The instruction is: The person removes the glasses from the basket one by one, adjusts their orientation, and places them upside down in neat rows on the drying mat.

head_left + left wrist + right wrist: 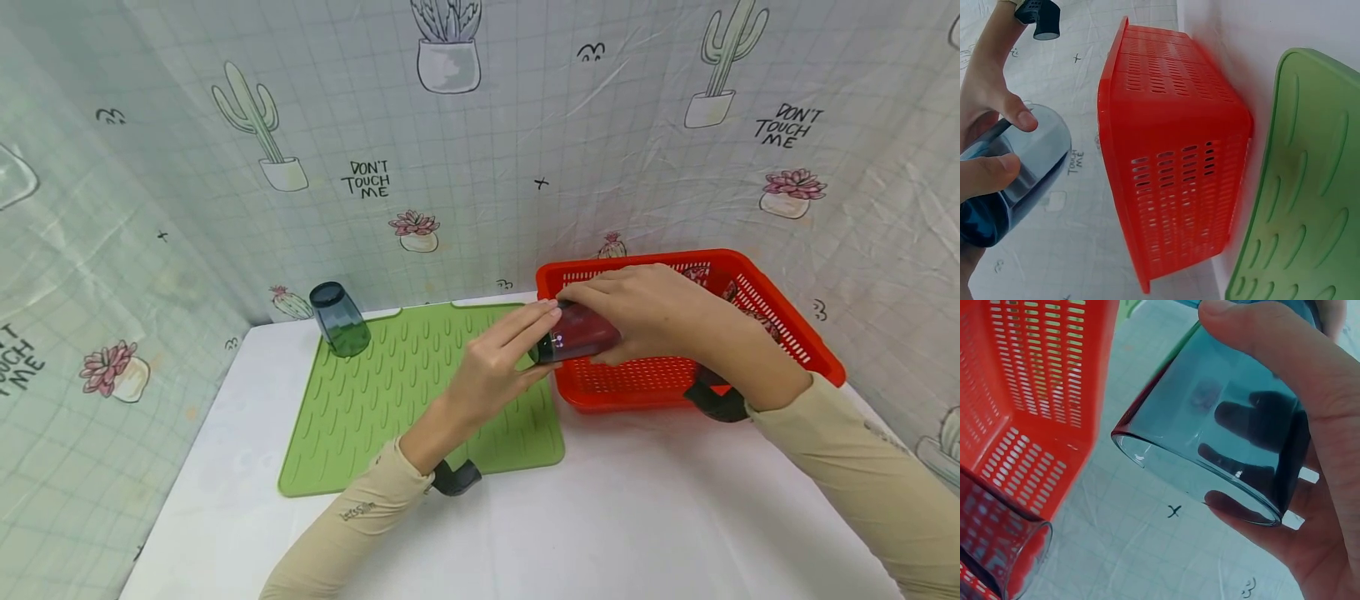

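A blue-tinted clear drinking glass (581, 333) is held between both hands, tilted on its side above the near left part of the red basket. My left hand (487, 358) grips its left end, with the thumb across the glass in the left wrist view. On the other end, my right hand (652, 312) curls round the wall near the open rim, clearly seen on the glass (1210, 419) in the right wrist view. Another tinted glass (345, 321) stands at the far left corner of the green ridged mat (397, 392).
The red perforated basket (622, 385) sits right of the mat on a white table (570, 533). Inside it lies another glass (997, 531), with patterned items (757, 321) towards its right side. A cactus-printed sheet (487, 167) hangs behind the table and along both sides.
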### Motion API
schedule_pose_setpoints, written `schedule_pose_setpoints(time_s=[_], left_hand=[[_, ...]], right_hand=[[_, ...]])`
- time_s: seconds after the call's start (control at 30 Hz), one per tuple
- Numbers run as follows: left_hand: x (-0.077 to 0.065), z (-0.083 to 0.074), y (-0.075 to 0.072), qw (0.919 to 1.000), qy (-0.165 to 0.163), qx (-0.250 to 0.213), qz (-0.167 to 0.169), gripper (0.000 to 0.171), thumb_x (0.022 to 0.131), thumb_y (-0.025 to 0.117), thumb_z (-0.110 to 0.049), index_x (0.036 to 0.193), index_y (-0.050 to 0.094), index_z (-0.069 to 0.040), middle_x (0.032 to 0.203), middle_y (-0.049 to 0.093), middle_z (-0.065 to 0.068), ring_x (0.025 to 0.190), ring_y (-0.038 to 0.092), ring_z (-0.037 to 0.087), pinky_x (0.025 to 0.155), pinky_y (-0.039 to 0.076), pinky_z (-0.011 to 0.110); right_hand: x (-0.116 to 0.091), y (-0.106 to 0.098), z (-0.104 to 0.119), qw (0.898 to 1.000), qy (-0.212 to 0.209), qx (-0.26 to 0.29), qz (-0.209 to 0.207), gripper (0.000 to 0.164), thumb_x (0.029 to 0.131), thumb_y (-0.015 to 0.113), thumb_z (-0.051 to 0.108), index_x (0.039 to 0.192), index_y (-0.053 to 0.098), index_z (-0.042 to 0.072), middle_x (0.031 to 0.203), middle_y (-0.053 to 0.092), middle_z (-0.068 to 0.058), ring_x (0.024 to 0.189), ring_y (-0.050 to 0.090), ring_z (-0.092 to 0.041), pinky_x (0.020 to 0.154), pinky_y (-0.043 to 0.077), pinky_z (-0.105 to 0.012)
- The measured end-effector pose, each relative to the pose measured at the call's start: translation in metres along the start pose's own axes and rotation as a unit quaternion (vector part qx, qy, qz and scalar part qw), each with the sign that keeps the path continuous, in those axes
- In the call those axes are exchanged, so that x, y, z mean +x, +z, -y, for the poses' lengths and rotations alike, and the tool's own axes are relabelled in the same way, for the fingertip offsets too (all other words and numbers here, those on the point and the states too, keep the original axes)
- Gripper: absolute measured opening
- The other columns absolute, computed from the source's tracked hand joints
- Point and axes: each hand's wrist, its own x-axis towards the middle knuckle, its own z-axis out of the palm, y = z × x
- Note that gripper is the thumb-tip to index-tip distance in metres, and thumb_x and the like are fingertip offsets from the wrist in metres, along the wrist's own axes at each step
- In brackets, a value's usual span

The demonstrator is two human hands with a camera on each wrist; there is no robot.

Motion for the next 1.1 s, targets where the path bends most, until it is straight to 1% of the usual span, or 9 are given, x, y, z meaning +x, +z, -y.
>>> schedule_pose_setpoints(time_s=[0.17,0.33,0.43,0.5,0.6,0.77,0.83,0.93,1.1], left_hand=[[0.002,0.000,0.000,0.9998,-0.006,-0.017,0.006,0.063,0.076,0.090,-0.006,0.132,0.064,0.004,0.136,0.063,0.017,0.129,0.059,0.027,0.111,0.044,0.029],[0.002,0.000,0.001,0.9967,-0.029,-0.075,0.013,0.073,0.078,0.087,0.000,0.141,0.052,0.005,0.146,0.051,0.020,0.138,0.049,0.029,0.113,0.043,0.031],[0.001,0.000,0.003,0.9892,-0.063,-0.132,0.001,0.084,0.077,0.087,0.002,0.147,0.041,0.005,0.153,0.042,0.021,0.144,0.040,0.031,0.117,0.039,0.037],[0.001,0.000,0.004,0.9806,-0.095,-0.171,-0.014,0.091,0.076,0.088,0.001,0.150,0.036,0.003,0.157,0.039,0.019,0.147,0.037,0.031,0.119,0.036,0.040],[0.000,-0.001,0.005,0.9533,-0.156,-0.257,-0.031,0.096,0.077,0.087,0.004,0.154,0.031,0.000,0.160,0.037,0.013,0.148,0.036,0.028,0.121,0.032,0.044],[-0.001,-0.006,0.006,0.8843,-0.253,-0.388,-0.057,0.090,0.085,0.077,0.007,0.158,0.027,-0.006,0.162,0.035,0.004,0.150,0.033,0.026,0.124,0.027,0.039],[0.000,-0.007,0.006,0.8641,-0.273,-0.417,-0.070,0.085,0.089,0.076,0.000,0.158,0.027,-0.007,0.162,0.035,0.003,0.151,0.030,0.025,0.124,0.025,0.035],[0.003,-0.006,0.008,0.8435,-0.283,-0.446,-0.094,0.083,0.092,0.077,-0.018,0.158,0.028,-0.006,0.161,0.037,0.004,0.152,0.029,0.021,0.124,0.024,0.034],[0.008,-0.004,0.013,0.8194,-0.292,-0.474,-0.136,0.092,0.090,0.078,-0.038,0.158,0.027,-0.002,0.159,0.039,0.007,0.150,0.033,0.023,0.122,0.029,0.034]], right_hand=[[-0.001,0.000,-0.001,0.999,-0.019,-0.012,-0.034,0.070,0.068,0.093,0.041,0.126,0.063,0.015,0.114,0.074,0.000,0.089,0.071,-0.020,0.067,0.059,-0.039],[-0.002,-0.001,-0.001,0.998,-0.027,-0.017,-0.062,0.070,0.067,0.093,0.040,0.124,0.062,0.014,0.109,0.075,-0.002,0.086,0.071,-0.020,0.058,0.057,-0.038],[-0.002,-0.001,-0.001,0.997,-0.022,-0.014,-0.078,0.070,0.066,0.092,0.039,0.125,0.062,0.014,0.109,0.075,-0.004,0.087,0.071,-0.021,0.057,0.057,-0.039],[-0.002,-0.001,-0.001,0.996,-0.016,-0.011,-0.091,0.070,0.066,0.092,0.038,0.126,0.063,0.014,0.108,0.075,-0.005,0.088,0.071,-0.022,0.056,0.057,-0.040],[-0.003,0.000,-0.001,0.993,-0.011,-0.007,-0.114,0.070,0.066,0.092,0.037,0.127,0.065,0.014,0.105,0.075,-0.006,0.086,0.071,-0.022,0.055,0.057,-0.042],[-0.004,0.006,-0.002,0.988,-0.001,0.011,-0.154,0.072,0.066,0.092,0.040,0.129,0.067,0.014,0.105,0.076,-0.008,0.085,0.071,-0.023,0.054,0.056,-0.041],[-0.004,0.009,-0.002,0.986,0.007,0.025,-0.167,0.073,0.066,0.092,0.040,0.130,0.068,0.015,0.106,0.076,-0.008,0.085,0.071,-0.023,0.054,0.056,-0.040],[-0.003,0.015,-0.001,0.982,0.020,0.049,-0.180,0.072,0.066,0.093,0.037,0.130,0.068,0.016,0.105,0.075,-0.007,0.083,0.070,-0.022,0.054,0.055,-0.038],[0.002,0.024,0.003,0.975,0.036,0.082,-0.203,0.071,0.066,0.093,0.034,0.129,0.068,0.015,0.102,0.075,-0.007,0.080,0.069,-0.021,0.058,0.057,-0.038]])
